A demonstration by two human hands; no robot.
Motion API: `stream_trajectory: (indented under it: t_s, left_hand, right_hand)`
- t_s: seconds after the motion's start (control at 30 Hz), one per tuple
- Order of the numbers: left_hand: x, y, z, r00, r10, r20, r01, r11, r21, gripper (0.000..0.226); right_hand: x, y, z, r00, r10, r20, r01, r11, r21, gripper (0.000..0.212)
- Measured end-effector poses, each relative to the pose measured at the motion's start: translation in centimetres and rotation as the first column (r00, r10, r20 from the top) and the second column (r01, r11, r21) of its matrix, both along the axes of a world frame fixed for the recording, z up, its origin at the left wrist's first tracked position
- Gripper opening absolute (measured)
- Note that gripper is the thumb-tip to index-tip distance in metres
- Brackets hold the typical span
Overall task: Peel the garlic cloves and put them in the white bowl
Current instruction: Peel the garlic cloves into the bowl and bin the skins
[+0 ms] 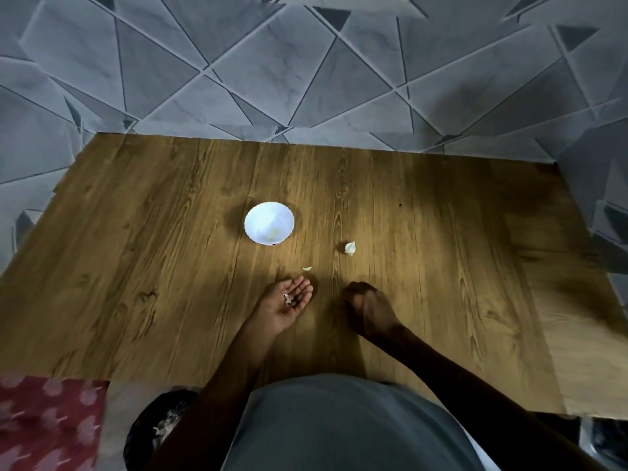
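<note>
A white bowl stands on the wooden table, with something pale yellow lying inside it. To its right lies an unpeeled garlic clove. A small pale peeled piece lies between the bowl and my hands. My left hand rests palm up on the table, fingers relaxed, with bits of garlic skin lying in the palm. My right hand rests on the table in shadow, back up, with its fingers curled under. What it holds, if anything, is hidden.
A grey patterned tiled wall rises behind the table's far edge. Below the near edge stand a dark bin with skins in it and a red patterned cloth.
</note>
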State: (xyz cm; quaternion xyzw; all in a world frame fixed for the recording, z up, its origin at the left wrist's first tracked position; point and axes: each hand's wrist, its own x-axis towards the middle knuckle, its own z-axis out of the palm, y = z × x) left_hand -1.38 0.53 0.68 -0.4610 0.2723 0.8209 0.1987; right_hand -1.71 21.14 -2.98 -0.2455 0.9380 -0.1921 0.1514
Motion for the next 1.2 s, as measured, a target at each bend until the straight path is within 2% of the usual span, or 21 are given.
stream_trajectory:
  t_s: [0.07, 0.1, 0.13, 0.17, 0.23, 0.33, 0.4, 0.53, 0.7, 0.8, 0.93, 1.07, 1.13, 1.2]
  left_hand:
    - [0.1, 0.3, 0.3, 1.0, -0.013, -0.003, 0.013, 1.0, -0.013, 0.033]
    - [0.2, 0.4, 0.5, 1.0, -0.019, -0.006, 0.018, 1.0, -0.022, 0.033]
    - [0.3, 0.5, 0.7, 1.0, -0.021, -0.009, 0.021, 0.999, -0.029, 0.034]
    - [0.3, 0.7, 0.7, 1.0, -0.023, -0.009, 0.023, 0.999, -0.033, 0.034]
    - [0.5, 1.0, 0.9, 0.999, -0.035, -0.012, 0.034, 0.998, -0.048, 0.032]
    - [0.6, 1.6, 0.9, 1.0, -0.004, -0.01, 0.004, 0.999, -0.052, 0.032]
    - [0.6, 2.0, 0.8, 1.0, -0.002, -0.003, 0.002, 0.999, -0.045, 0.034]
    - [0.6, 2.7, 1.3, 1.0, -0.019, -0.009, 0.018, 0.999, -0.049, 0.033]
    - [0.3, 3.2, 1.6, 0.999, -0.035, -0.039, 0.031, 0.996, -0.088, 0.03]
    - [0.3, 3.1, 1.6, 0.998, -0.046, -0.031, 0.044, 0.996, -0.074, 0.032]
    - [0.3, 2.8, 1.5, 0.997, -0.054, -0.053, 0.051, 0.997, -0.049, 0.032]
    - [0.4, 2.1, 1.7, 0.995, -0.013, -0.099, 0.013, 1.0, 0.005, 0.034]
    - [0.7, 1.3, 1.5, 0.996, 0.002, -0.087, -0.004, 1.0, -0.031, 0.033]
    - [1.1, 0.2, 1.2, 0.996, 0.027, -0.088, -0.031, 0.998, -0.051, 0.036]
  right_hand:
    - [-0.1, -0.2, 0.2, 0.995, 0.083, -0.055, -0.074, 0.985, 0.156, 0.046]
    - [-0.3, -0.5, 0.4, 0.989, 0.099, -0.113, -0.078, 0.98, 0.182, 0.045]
    - [-0.5, -0.8, 0.4, 0.987, 0.087, -0.134, -0.066, 0.986, 0.155, 0.036]
    - [-0.6, -1.1, 0.4, 0.988, 0.036, -0.153, -0.031, 0.999, 0.036, 0.027]
    - [-1.2, -1.9, 1.4, 0.99, -0.133, -0.04, 0.125, 0.979, -0.162, 0.01]
    - [-1.8, -3.3, 2.5, 0.967, -0.217, 0.135, 0.247, 0.928, -0.279, 0.008]
    - [-1.7, -3.9, 3.6, 0.973, -0.181, 0.144, 0.221, 0.911, -0.348, 0.011]
    - [-1.5, -4.4, 4.4, 0.994, -0.049, 0.097, 0.075, 0.953, -0.293, 0.015]
    - [-1.1, -4.7, 5.1, 0.98, -0.197, -0.001, 0.192, 0.961, -0.2, 0.017]
    - [-1.1, -4.6, 5.5, 0.988, -0.143, -0.05, 0.133, 0.978, -0.16, 0.022]
    - [-1.6, -4.3, 5.7, 0.981, -0.183, -0.066, 0.157, 0.945, -0.285, 0.017]
    - [-2.4, -3.9, 5.6, 0.979, -0.203, -0.032, 0.176, 0.91, -0.374, 0.021]
    - [-2.6, -3.7, 6.0, 0.97, -0.241, 0.024, 0.229, 0.883, -0.409, 0.02]
    - [-2.4, -3.7, 6.4, 0.945, -0.285, 0.159, 0.326, 0.828, -0.457, 0.017]
